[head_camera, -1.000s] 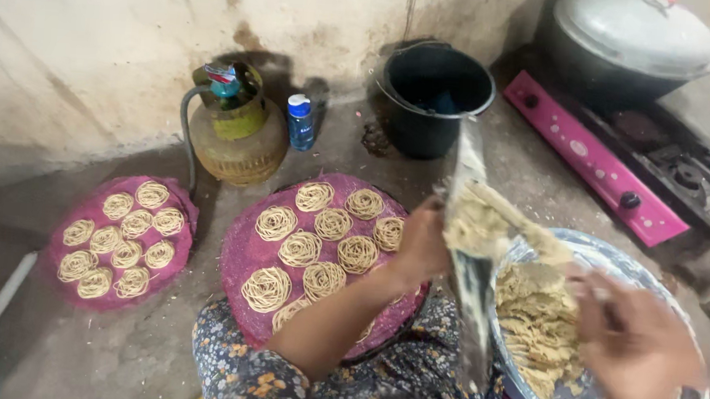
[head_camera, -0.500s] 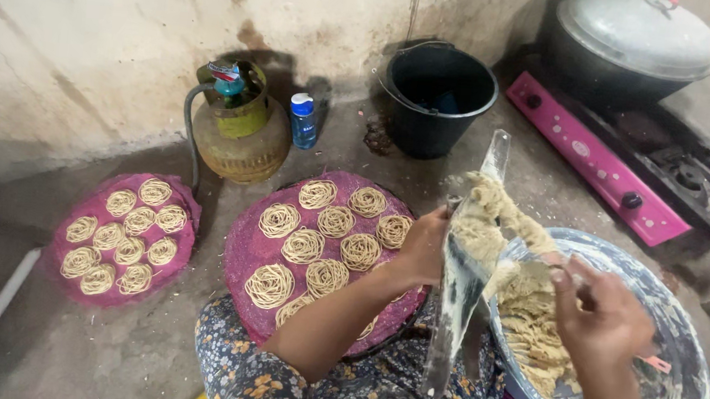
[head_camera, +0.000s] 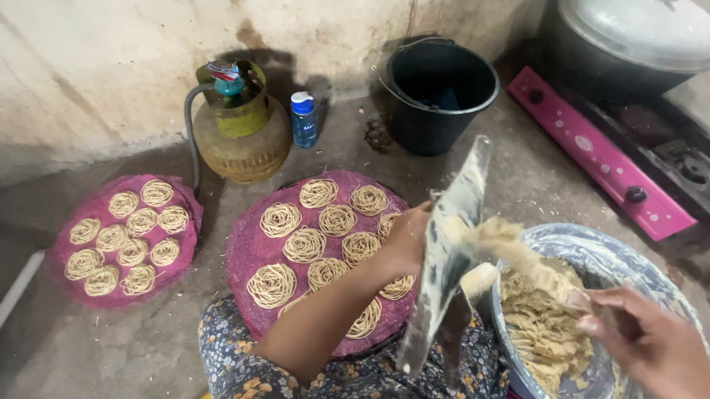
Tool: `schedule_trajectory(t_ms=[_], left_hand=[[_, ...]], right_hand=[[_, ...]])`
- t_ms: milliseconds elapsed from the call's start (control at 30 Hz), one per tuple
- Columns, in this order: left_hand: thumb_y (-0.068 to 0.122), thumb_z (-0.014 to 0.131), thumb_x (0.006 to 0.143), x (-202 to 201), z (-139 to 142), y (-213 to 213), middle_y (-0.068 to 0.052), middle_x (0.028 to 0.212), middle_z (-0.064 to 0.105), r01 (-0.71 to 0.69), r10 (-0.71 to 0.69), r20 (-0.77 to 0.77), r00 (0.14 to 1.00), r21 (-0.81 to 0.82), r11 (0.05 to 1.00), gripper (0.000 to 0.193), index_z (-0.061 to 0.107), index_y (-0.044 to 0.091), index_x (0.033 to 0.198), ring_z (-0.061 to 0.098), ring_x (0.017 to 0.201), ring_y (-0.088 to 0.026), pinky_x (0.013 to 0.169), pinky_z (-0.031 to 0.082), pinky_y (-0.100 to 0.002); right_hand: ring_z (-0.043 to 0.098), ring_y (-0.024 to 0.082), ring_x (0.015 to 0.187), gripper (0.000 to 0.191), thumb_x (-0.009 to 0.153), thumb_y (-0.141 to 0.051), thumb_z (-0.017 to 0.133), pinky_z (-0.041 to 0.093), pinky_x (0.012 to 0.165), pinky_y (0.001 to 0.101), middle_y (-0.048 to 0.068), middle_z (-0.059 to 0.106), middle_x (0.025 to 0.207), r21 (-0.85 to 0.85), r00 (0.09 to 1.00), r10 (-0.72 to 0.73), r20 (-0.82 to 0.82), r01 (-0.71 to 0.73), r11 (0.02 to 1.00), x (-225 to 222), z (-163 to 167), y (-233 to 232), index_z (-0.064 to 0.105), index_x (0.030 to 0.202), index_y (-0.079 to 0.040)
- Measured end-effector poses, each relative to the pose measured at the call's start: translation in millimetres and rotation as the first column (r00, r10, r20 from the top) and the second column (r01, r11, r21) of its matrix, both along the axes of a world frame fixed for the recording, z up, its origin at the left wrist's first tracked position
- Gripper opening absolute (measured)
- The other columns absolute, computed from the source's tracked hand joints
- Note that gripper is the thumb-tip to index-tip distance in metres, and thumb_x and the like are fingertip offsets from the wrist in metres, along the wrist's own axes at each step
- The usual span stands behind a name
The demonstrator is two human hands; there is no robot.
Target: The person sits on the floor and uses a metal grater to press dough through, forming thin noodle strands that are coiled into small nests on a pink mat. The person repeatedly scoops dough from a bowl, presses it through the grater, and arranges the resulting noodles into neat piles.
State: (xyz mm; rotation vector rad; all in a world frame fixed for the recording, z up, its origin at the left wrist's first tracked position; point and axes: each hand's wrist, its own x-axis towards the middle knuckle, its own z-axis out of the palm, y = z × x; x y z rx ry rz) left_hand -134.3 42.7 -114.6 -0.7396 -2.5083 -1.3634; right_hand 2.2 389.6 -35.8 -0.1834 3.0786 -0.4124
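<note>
My left hand [head_camera: 405, 239] grips a long metal noodle press [head_camera: 448, 249] held upright and smeared with dough. My right hand [head_camera: 644, 336] hovers over a patterned metal bowl [head_camera: 669, 283] and holds a strip of pale dough [head_camera: 527, 264] that stretches up to the press. More dough [head_camera: 543, 332] fills the bowl. Behind the press lies a round pink mat [head_camera: 241, 250] with several coiled noodle nests [head_camera: 307, 245].
A second pink mat [head_camera: 189, 212] with several noodle nests lies at left. A gas cylinder [head_camera: 242, 127], a small blue bottle [head_camera: 303, 118] and a black bucket [head_camera: 439, 92] stand by the wall. A pink stove [head_camera: 595, 155] carries a lidded pot [head_camera: 642, 32].
The press has tilted and shifted left of the bowl. My right hand moved down and right, pulling the dough strip out from the press.
</note>
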Motion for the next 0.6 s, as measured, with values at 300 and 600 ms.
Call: schedule_trajectory(t_ms=[300, 600], left_hand=[[0.032, 0.079, 0.072, 42, 32, 25, -0.013, 0.107, 0.070, -0.014, -0.011, -0.158, 0.987, -0.160, 0.987, 0.036, 0.079, 0.017, 0.105, 0.071, 0.091, -0.033, 0.079, 0.060, -0.042], [0.032, 0.084, 0.069, 22, 10, 10, -0.016, 0.105, 0.073, 0.060, -0.066, -0.076, 0.995, -0.072, 0.996, 0.038, 0.078, 0.013, 0.102, 0.073, 0.090, -0.031, 0.082, 0.060, -0.041]], right_hand=[[0.070, 0.015, 0.071, 0.046, 0.087, -0.030, 0.060, 0.058, 0.055, 0.0290, 0.004, 0.071, 0.092, 0.676, 0.740, 0.665, 0.099, -0.541, 0.500, -39, 120, -50, 0.059, 0.130, -0.013], [0.057, 0.016, 0.069, 0.021, 0.104, -0.023, 0.053, 0.044, 0.059, 0.0275, 0.005, 0.057, 0.077, 0.955, 0.233, 0.939, -0.253, -0.095, 0.281, -20, 97, -121, 0.061, 0.111, -0.005]])
